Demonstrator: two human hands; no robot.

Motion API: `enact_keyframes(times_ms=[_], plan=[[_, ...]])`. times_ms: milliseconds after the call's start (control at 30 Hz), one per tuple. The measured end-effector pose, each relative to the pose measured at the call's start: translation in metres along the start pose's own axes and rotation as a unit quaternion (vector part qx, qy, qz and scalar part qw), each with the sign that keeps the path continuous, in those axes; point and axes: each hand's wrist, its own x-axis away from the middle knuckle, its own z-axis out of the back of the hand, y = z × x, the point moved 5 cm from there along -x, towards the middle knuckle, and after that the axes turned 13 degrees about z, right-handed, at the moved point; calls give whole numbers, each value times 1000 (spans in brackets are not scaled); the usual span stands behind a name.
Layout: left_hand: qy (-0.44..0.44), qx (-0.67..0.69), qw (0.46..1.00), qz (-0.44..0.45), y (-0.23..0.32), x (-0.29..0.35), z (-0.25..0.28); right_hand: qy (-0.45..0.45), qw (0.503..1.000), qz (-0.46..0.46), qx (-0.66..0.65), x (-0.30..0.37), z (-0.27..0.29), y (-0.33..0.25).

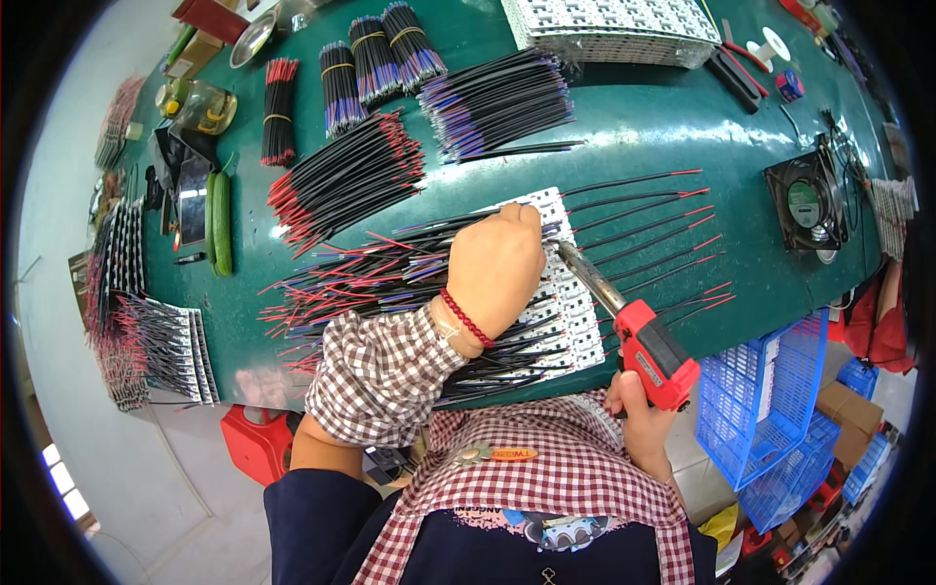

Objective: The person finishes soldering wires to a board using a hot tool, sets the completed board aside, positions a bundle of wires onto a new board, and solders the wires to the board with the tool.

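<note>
My right hand (643, 414) grips a red and black soldering gun (653, 356) from below. Its metal barrel slants up and left, and the tip meets the white circuit board panel (575, 312) right beside the fingers of my left hand (499, 255). Those fingers are closed at the panel's upper part; what they pinch is hidden under them. Black wires (634, 180) with red ends stick out past the panel's right edge. To the left, a loose spread of black wires with red and blue ends (331, 278) lies across the panel and under my left wrist.
Farther back lie a pile of red-tipped wires (351, 175), blue-tipped wires (497, 102) and banded bundles (370, 58). A stack of white panels (614, 34) stands at the far edge. At right sits a small fan (807, 205); blue baskets (756, 400) stand below the table edge.
</note>
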Motion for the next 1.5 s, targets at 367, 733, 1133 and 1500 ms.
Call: enact_keyframes(times_ms=[367,733,1133,1500], plan=[[-5,-13,1000,11,1,1,-3,-54,998,-11,3,-3,-3,-3],[-28,75,997,-15,-5,4,7,4,999,7,-50,4,5,-5],[-23,113,993,-15,-1,8,19,15,997,31,-64,9,14,-9],[-18,32,999,-18,1,10,7,-21,997,-10,-73,14,6,6]])
